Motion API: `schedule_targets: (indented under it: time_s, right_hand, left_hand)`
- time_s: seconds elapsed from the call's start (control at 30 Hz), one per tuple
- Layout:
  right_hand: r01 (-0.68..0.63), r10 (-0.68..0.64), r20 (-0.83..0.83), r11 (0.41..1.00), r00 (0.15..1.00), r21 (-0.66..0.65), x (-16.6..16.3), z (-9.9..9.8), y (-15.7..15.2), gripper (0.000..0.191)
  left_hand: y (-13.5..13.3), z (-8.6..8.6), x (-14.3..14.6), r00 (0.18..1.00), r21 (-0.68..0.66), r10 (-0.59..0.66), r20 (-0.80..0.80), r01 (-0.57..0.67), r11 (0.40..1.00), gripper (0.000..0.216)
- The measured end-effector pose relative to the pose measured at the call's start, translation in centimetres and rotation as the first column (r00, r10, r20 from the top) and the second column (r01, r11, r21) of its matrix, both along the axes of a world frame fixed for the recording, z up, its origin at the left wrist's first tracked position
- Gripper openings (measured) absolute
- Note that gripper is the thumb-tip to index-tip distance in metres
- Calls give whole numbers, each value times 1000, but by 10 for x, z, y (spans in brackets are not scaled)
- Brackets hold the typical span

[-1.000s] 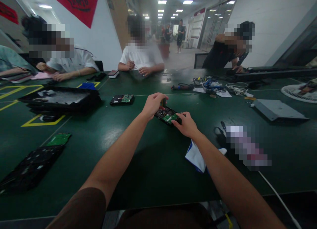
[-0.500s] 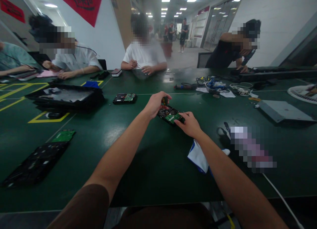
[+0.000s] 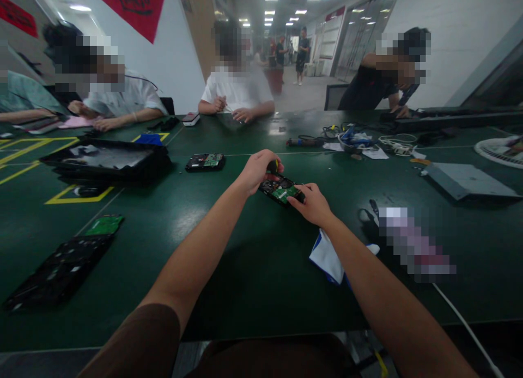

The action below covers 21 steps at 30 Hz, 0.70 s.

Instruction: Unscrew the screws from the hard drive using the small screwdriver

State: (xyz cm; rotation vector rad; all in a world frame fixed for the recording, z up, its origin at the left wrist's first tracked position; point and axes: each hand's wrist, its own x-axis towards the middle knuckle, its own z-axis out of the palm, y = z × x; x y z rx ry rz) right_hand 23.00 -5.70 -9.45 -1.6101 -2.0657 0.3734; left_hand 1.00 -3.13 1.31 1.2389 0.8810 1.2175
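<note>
A black hard drive [image 3: 280, 190] with a green circuit board on top lies on the dark green table [image 3: 253, 258] in front of me. My left hand [image 3: 257, 171] is closed round a small screwdriver [image 3: 272, 165] with a black and yellow handle, held upright over the drive's far end. My right hand [image 3: 312, 203] grips the drive's near right corner, fingers curled on its edge.
A second hard drive [image 3: 204, 161] lies further left. Black trays [image 3: 106, 160] sit at the left, another black tray with a green board [image 3: 61, 263] near me. A white and blue cloth [image 3: 327, 255] lies under my right forearm. Cables and tools [image 3: 351, 141] lie beyond. Three people sit across the table.
My left hand has shifted slightly on the screwdriver, its black top now showing above the fingers. The drive and my right hand stay put.
</note>
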Motion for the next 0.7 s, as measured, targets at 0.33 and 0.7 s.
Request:
schedule_targets:
  time_s: [0.33, 0.7]
  right_hand:
    - [5, -5, -10, 1000, 1000, 1, 0, -1, 0, 62]
    - [1, -1, -22, 1000, 1000, 8, 1, -3, 1, 63]
  left_hand:
    - [-4, 3, 1, 999, 14, -42, -29, 42, 999, 18]
    - [-5, 8, -3, 1000, -8, 7, -20, -7, 1000, 20]
